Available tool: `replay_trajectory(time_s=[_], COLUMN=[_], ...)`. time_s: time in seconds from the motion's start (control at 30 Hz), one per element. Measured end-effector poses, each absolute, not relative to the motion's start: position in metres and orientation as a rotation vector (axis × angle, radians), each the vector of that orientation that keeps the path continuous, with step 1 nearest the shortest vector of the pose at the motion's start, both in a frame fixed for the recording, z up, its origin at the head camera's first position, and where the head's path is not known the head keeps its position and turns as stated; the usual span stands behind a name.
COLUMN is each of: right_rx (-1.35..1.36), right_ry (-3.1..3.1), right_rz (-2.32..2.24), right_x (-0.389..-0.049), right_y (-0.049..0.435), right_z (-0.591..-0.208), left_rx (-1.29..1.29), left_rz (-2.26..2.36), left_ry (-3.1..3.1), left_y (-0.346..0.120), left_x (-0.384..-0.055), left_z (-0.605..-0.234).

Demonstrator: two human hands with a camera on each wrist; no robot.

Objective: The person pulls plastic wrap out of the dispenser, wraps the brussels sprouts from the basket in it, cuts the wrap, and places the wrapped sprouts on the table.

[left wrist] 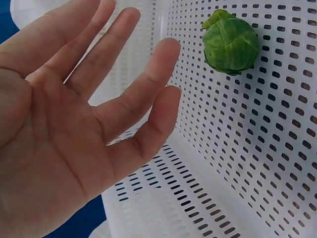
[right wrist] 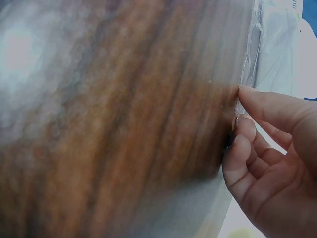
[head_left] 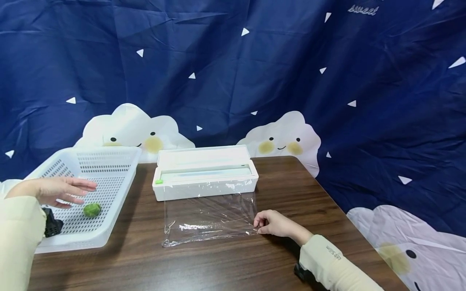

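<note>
A sheet of clear plastic wrap stretches from the front of a white cling film dispenser box over the table. My right hand pinches the sheet's front right corner between thumb and fingers; the right wrist view shows the film's edge at the fingertips. Over the white perforated basket hovers my left hand, fingers spread and slightly bent, holding nothing. A small green Brussels sprout lies on the basket floor, apart from that hand, and shows in the left wrist view too.
The dispenser's lid stands raised at the back, and a green slider sits at the box's left end. The brown wooden table ends at a slanting right edge. A dark blue curtain with clouds hangs behind.
</note>
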State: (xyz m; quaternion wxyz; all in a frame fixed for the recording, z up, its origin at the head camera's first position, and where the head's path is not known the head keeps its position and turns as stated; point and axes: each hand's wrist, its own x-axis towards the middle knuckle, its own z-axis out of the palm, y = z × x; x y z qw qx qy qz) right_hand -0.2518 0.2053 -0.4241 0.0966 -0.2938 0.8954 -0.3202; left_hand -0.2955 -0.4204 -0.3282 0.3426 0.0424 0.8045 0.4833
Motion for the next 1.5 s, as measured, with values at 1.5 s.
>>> replay_trajectory(time_s=[1.5], right_rx=[-0.91], right_ry=[2.649], right_rz=[-0.962], right_x=[-0.25], right_y=[0.206], right_z=[-0.425], left_rx=[0.091], left_rz=[1.253], left_ry=[1.937], left_y=[-0.41], left_x=[-0.299], left_z=[-0.362])
